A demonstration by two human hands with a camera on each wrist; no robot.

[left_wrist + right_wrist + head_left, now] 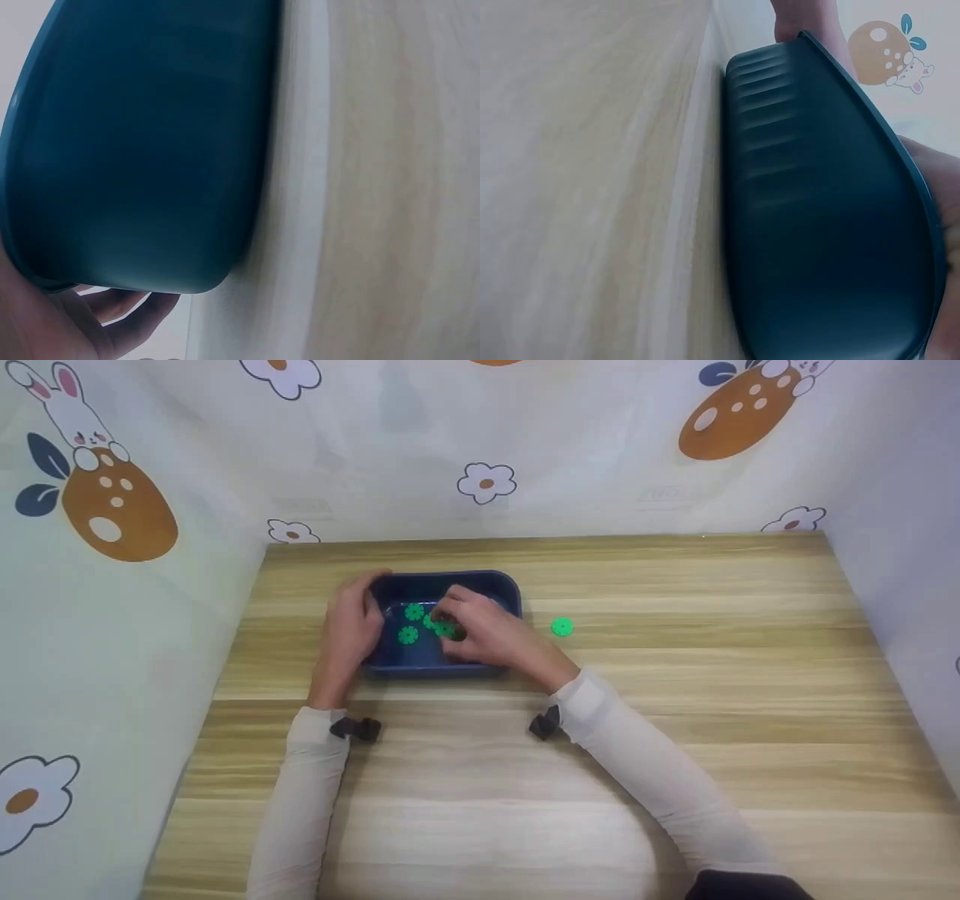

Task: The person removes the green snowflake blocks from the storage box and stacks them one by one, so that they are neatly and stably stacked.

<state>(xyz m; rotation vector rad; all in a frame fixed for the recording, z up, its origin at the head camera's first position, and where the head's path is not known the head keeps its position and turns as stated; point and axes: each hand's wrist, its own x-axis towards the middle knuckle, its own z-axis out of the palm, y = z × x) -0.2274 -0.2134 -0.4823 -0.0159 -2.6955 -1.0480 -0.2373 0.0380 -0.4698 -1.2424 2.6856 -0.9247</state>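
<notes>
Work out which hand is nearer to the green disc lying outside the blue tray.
Right. The right hand reaches into the blue tray, just left of the green disc; the left hand holds the tray's far left end.

Some discs [444,628] in the tray [427,669] are kinda covered by the right hand [491,631]; tray's cropped in both wrist views, contents hidden there.
</notes>
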